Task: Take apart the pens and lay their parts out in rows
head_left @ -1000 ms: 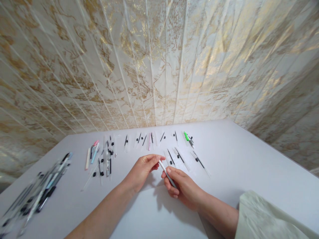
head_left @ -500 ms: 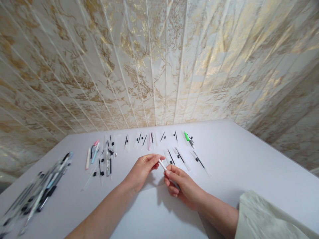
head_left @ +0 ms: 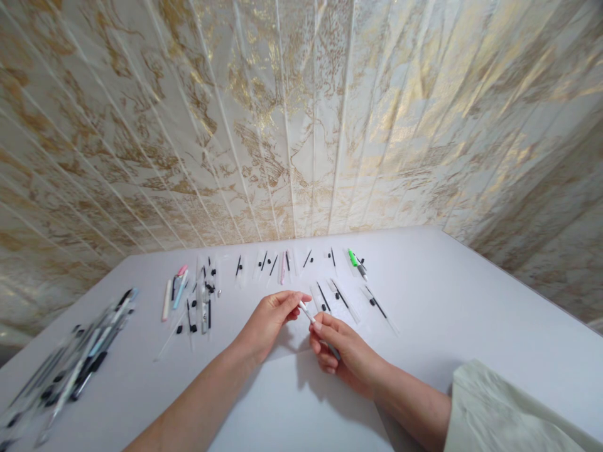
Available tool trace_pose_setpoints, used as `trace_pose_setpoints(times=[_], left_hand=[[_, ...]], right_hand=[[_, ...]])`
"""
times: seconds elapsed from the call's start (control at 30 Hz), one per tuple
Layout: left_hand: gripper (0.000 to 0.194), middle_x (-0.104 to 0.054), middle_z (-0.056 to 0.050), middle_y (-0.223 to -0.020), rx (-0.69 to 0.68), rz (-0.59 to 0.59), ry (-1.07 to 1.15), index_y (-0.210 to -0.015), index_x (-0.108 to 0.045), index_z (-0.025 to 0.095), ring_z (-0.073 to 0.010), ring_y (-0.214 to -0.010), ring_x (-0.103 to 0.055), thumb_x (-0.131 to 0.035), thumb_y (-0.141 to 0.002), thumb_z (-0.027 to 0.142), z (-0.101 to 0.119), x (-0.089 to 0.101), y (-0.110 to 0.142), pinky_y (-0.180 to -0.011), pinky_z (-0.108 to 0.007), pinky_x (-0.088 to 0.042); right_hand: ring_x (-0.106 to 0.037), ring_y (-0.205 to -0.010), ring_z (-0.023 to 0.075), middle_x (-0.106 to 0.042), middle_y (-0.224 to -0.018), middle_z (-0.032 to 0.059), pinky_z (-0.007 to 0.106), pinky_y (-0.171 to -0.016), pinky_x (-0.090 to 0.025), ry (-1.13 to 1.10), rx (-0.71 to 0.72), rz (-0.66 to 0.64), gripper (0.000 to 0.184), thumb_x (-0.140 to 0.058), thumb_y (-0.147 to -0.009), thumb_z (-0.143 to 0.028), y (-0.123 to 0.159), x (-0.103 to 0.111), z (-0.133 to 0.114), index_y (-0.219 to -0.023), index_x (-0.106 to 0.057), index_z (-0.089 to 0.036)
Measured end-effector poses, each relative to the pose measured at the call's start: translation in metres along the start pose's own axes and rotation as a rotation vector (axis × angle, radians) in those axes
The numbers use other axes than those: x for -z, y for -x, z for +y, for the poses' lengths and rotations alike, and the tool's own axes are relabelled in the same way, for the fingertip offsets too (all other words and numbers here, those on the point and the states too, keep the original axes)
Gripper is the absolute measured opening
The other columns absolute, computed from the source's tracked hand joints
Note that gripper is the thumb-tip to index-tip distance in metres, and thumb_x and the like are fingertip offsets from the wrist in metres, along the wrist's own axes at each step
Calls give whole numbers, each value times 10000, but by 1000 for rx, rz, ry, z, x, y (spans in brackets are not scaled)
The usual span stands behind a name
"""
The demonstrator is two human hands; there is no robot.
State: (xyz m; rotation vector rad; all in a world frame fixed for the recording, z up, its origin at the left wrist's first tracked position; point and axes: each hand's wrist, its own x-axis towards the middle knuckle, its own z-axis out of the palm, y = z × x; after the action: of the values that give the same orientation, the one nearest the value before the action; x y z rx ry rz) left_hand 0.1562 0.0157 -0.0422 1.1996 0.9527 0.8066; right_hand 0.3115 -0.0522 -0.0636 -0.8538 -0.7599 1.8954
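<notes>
Between my two hands is a slim white pen [head_left: 306,312], slanting down to the right above the table. My left hand [head_left: 277,314] pinches its upper end with thumb and fingertips. My right hand [head_left: 336,345] is closed round the lower part, and a greyish end shows below the fingers. Just beyond my hands lie disassembled pen parts: a dark refill [head_left: 324,296] beside clear barrels and small black caps. Another dark refill [head_left: 377,302] with a clear tube rests to the right of my right hand.
A pile of pens [head_left: 89,351] lies at the left. Several clear and black pen parts [head_left: 205,301] sit nearer the middle, with a pink pen [head_left: 282,268] and a green-and-grey pen [head_left: 357,262] in the back row. A gold-patterned curtain [head_left: 292,125] hangs behind the table [head_left: 471,295].
Both hands stay almost in place. The white pen's upper part now looks slightly thinner and greyer near my right fingers; little else differs.
</notes>
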Motion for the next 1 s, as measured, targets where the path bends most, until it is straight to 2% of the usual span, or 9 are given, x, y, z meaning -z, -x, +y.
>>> trace_pose_setpoints(times=[0.13,0.3,0.4,0.57,0.77,0.9,1.0], left_hand=[[394,-571,-13,-696,8,-7,6,-917,-727,151,-129,-705,-481,-624,-764,499,-1,1,-1,-744,-271,-390],[390,-574,-16,-716,8,0,6,-915,-726,150,-130,-715,-481,-623,-766,495,-1,1,-1,-746,-265,-391],[389,-580,-19,-725,1,8,1,-913,-725,152,-132,-718,-483,-620,-766,497,-1,1,-1,-747,-266,-397],[407,-596,-38,-749,0,18,1,-921,-726,148,-143,-722,-492,-615,-761,505,-1,1,-1,-759,-288,-410],[433,-621,-78,-908,-25,141,96,-946,-722,139,-142,-778,-525,-627,-740,508,0,1,-3,-753,-269,-429],[417,-576,-32,-783,-54,217,89,-972,-712,137,-124,-725,-514,-620,-737,470,-1,5,-6,-740,-258,-437],[400,-547,-6,-700,-79,259,-107,-1006,-697,147,-135,-698,-510,-571,-761,437,-3,10,-10,-716,-262,-434]], right_hand=[[-274,-414,53,-521,-598,-32,203,-424,-244,1,-3,0,314,-463,-909,-457,0,0,0,-914,-558,-158],[-274,-417,35,-535,-635,-43,194,-440,-245,15,-8,-13,201,-569,-868,-362,0,-1,-2,-828,-501,-178],[-278,-416,31,-544,-658,-49,191,-439,-237,19,-9,-3,223,-614,-839,-346,0,-1,-3,-797,-456,-193],[-272,-411,45,-538,-633,-34,200,-425,-241,3,2,0,270,-499,-896,-438,-1,0,-1,-917,-549,-174],[-266,-409,42,-535,-626,-33,197,-420,-233,0,-1,12,247,-509,-894,-399,0,0,0,-912,-575,-162],[-270,-405,40,-537,-629,-33,197,-420,-229,6,-11,20,223,-515,-892,-378,1,-1,-1,-894,-574,-163],[-271,-405,39,-534,-630,-35,199,-423,-231,7,-10,23,217,-513,-895,-372,1,-1,-1,-895,-573,-164]])
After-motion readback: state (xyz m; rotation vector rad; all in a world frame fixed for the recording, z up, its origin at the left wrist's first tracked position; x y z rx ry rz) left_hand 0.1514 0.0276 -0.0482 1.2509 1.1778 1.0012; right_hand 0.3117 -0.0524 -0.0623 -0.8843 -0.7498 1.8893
